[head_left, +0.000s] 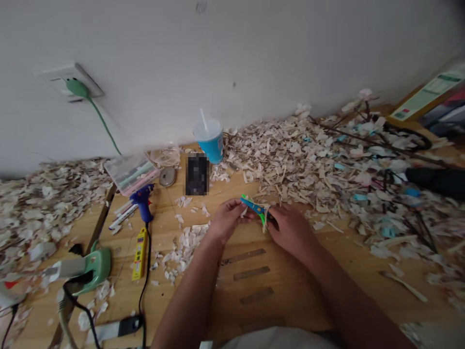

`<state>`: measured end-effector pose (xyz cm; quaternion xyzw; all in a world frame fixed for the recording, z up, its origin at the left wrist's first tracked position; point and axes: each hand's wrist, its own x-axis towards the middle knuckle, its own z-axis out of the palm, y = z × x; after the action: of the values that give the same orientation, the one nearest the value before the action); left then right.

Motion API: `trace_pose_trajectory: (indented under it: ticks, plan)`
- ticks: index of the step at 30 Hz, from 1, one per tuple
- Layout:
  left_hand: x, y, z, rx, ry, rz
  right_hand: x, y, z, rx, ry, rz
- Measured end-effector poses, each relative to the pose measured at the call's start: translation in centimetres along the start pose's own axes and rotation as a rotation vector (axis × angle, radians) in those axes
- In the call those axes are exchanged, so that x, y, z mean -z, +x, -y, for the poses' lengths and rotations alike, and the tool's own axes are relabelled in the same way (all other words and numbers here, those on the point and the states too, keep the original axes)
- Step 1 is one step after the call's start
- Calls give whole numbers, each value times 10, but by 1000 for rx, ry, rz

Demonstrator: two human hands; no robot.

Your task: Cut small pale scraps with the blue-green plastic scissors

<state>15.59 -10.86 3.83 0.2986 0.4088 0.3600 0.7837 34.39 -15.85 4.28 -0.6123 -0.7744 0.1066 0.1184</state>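
Observation:
My left hand (227,218) and my right hand (290,229) meet over the middle of a wooden table (276,286). Between them is a pair of small scissors with blue and green handles (254,207). My right hand's fingers are curled around the green handle end. My left hand pinches a small pale piece of husk at the blade tips; the piece itself is mostly hidden by my fingers. A loose pile of pale cut scraps (183,245) lies just left of my left wrist.
Heaps of pale husk scraps (312,155) cover the table's back and right side. A blue cup with a straw (210,138) stands by the wall. A blue glue gun (143,201), yellow box cutter (139,252), clear plastic box (131,172) and green tool (92,264) lie left.

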Motion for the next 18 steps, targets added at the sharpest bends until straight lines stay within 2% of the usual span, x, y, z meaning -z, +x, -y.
trace_pose_trajectory:
  ticks: [4,6,13,18]
  plan:
    - [-1,-1,-2,-19,-76,-56,-3,0,2,0,52,-6]
    - [0,1,-1,-47,-36,-79,-3,0,2,2,78,1]
    - [7,0,-4,-205,476,-79,0,-3,-3,69,112,40]
    - [10,-1,-4,-285,633,-102,2,-3,-4,63,84,73]
